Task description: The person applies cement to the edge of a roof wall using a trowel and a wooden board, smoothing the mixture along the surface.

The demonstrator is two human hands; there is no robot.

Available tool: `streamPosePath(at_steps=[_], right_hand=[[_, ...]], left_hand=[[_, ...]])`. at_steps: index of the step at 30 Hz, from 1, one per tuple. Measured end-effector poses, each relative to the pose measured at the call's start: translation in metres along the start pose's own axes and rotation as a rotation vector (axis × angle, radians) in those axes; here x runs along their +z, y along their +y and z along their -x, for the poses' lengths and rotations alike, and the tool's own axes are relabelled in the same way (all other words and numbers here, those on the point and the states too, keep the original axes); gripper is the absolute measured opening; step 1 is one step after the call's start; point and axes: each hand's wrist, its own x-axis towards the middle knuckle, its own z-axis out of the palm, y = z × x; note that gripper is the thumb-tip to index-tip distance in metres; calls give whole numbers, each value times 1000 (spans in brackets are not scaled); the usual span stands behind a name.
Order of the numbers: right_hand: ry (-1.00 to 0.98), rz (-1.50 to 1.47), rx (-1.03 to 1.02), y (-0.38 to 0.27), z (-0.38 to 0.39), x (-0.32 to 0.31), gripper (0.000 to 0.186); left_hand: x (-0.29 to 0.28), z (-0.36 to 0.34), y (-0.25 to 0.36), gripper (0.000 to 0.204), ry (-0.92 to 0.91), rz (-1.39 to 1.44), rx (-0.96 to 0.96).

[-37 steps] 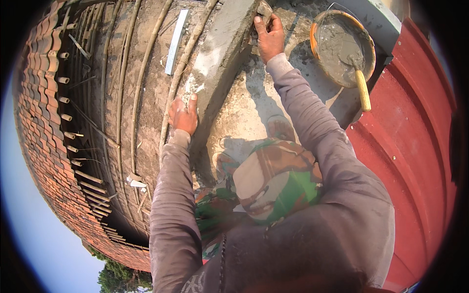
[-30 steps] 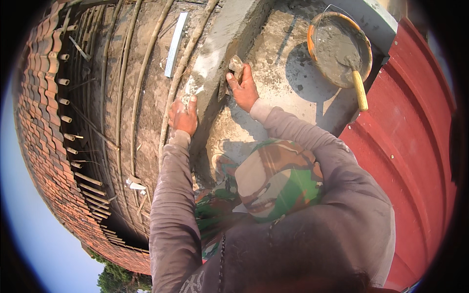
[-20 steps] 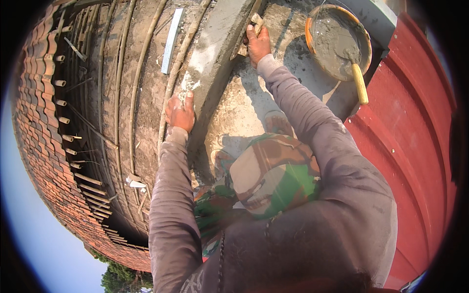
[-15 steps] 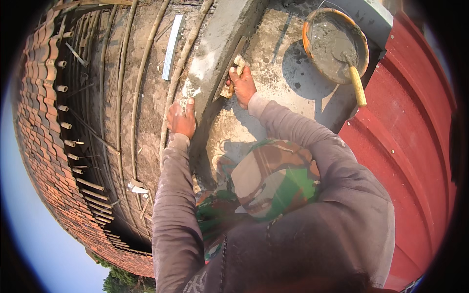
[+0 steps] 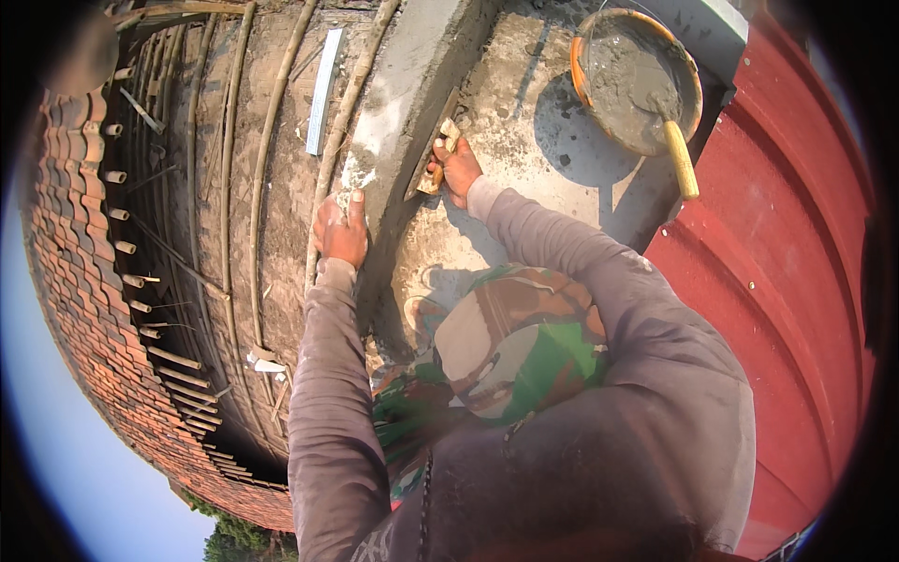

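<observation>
My right hand (image 5: pixel 460 170) is closed round the grip of a wooden plastering float (image 5: pixel 431 182). The float's long thin board lies against the right side of a low grey mortar-coated wall (image 5: pixel 421 80). My left hand (image 5: pixel 343 230) grips the wall's left edge, its thumb lying on top and its fingers bent over the side, partly hidden. Pale, flaky patches mark the wall top just ahead of the left thumb. To the right of the right hand stands an orange-rimmed bucket (image 5: pixel 579 75) of wet mortar, with a wooden-handled trowel (image 5: pixel 681 159) stuck in it.
Left of the wall run several bamboo poles (image 5: pixel 272 122) and a pale blue strip (image 5: pixel 324 92). Clay roof tiles (image 5: pixel 84 234) curve along the far left. A red metal roof (image 5: pixel 768 244) lies on the right. My knee in camouflage cloth (image 5: pixel 520 347) is close below the hands.
The view has shifted slightly, moving the scene a little left. Both hands keep their holds, and the float stays against the wall. A blurred shape now shows at the upper left.
</observation>
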Motion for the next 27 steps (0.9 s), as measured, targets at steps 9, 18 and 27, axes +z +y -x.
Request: streamPosePath(at_steps=[9,18,27], right_hand=[[49,-42,-72,-65,-62,-22,18],[36,11,-49,-66,-59,-18,14],[219,274,-84,-76,-58,-16,31]], left_hand=[[2,3,4,91,-20,-28,-27],[1,6,-1,93,-31,-5,-27],[-2,5,2,91,-5,-17,-15]])
